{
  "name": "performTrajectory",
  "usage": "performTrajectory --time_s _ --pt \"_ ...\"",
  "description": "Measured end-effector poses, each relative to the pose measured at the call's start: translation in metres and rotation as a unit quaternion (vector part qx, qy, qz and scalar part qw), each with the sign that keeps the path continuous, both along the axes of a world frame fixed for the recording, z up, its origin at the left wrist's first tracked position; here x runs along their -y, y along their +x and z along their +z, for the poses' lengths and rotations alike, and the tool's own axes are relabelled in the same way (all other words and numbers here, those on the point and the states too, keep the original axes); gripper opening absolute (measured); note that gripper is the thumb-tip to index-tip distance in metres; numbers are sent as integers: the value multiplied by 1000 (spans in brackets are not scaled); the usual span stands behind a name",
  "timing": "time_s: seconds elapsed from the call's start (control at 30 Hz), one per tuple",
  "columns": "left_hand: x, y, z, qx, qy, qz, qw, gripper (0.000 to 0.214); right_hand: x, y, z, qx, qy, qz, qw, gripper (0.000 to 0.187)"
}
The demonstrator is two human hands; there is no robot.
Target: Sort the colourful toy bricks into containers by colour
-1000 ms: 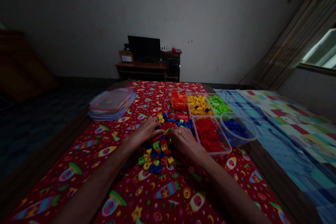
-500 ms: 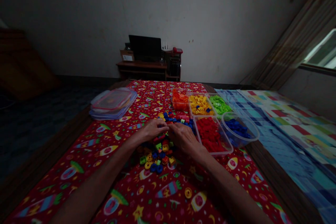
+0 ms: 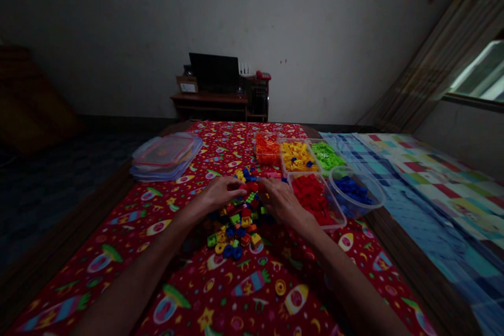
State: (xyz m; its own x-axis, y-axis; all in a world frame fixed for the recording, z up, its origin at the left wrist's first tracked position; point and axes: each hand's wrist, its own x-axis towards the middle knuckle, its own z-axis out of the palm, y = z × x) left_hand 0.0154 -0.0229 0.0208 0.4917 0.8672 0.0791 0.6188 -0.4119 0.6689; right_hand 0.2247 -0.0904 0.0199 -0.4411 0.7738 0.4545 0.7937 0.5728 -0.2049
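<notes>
Over a pile of mixed toy bricks, my two hands work close together. My left hand pinches a red toy brick between thumb and fingers. My right hand is closed, its fingertips on red at the same spot; whether this is a second red brick is hard to tell in the dim light. Beside my right hand stands a clear tub of red bricks. Blue, yellow, green and orange pieces lie beneath both hands on the red patterned cloth.
Behind and right are tubs of orange bricks, yellow bricks, green bricks and a round tub of blue bricks. Stacked lids lie at left. One yellow ring piece lies nearer me. A monitor stands behind.
My hands have moved slightly apart, and red bricks now show between the fingertips. The whole view has shifted a little.
</notes>
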Motion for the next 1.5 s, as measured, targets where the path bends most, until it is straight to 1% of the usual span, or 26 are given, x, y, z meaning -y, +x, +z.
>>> performTrajectory --time_s 0.07,0.13,0.23,0.3,0.37,0.43,0.57,0.6,0.67,0.73,0.77,0.83,0.9,0.97,1.03,1.07,1.1,1.17,1.23,1.27,1.33,1.4,1.47,1.5 --pt "1 5 0 86 -74 -19 993 43 0 -1 1 -5 -9 11 1000 49" --pt "2 9 -3 140 -125 -30 982 55 1 -2 6 7 -30 24 999 54" --pt "4 14 -12 179 -157 -34 971 67 3 -5 13 40 -55 33 997 47" --pt "4 16 -15 190 -159 -40 968 69 3 -5 17 53 -64 24 996 40" --pt "5 15 -14 187 -137 -41 972 67 1 -1 22 53 -68 1 996 39" --pt "6 11 -7 161 -101 -28 981 61 -1 11 29 48 -66 -36 996 39" --pt "6 0 6 67 -23 6 997 45 -1 51 46 50 -70 -145 986 35" --pt "7 -1 7 53 -6 5 999 42 0 62 50 55 -78 -171 981 34" --pt "13 1 5 38 33 -12 999 36 4 78 55 68 -96 -200 973 34" --pt "26 12 -1 25 88 -47 995 31 6 87 57 66 -94 -213 970 35" --pt "35 19 -4 17 119 -77 990 29 6 89 57 58 -81 -217 971 35" --pt "60 37 -7 14 176 -162 971 28 4 91 56 33 -48 -225 973 33" --pt "88 54 -9 4 202 -279 939 27 0 90 53 5 -24 -222 975 30" --pt "115 68 -11 -14 222 -379 898 25 -3 91 52 -16 -10 -205 979 29" --pt "135 75 -16 -32 241 -451 859 23 -5 92 51 -26 5 -198 980 29" --pt "141 78 -21 -42 250 -467 847 23 -5 93 50 -28 11 -200 979 30" --pt "143 79 -25 -53 260 -469 842 21 -5 93 51 -30 16 -204 978 30" --pt "138 79 -35 -83 288 -440 847 13 -4 93 51 -32 21 -214 976 30" --pt "121 76 -40 -118 324 -391 853 7 -3 92 52 -32 27 -216 975 29" --pt "110 73 -41 -135 342 -365 856 8 -2 91 53 -30 29 -214 976 29" --pt "85 65 -39 -161 364 -307 864 9 -1 87 55 -24 32 -210 977 29" --pt "63 57 -33 -167 367 -259 877 8 0 83 57 -12 37 -212 976 29" --pt "48 51 -26 -145 363 -219 894 6 2 80 59 4 38 -220 975 28" --pt "45 51 -23 -128 357 -204 902 6 2 79 60 11 37 -223 974 28"
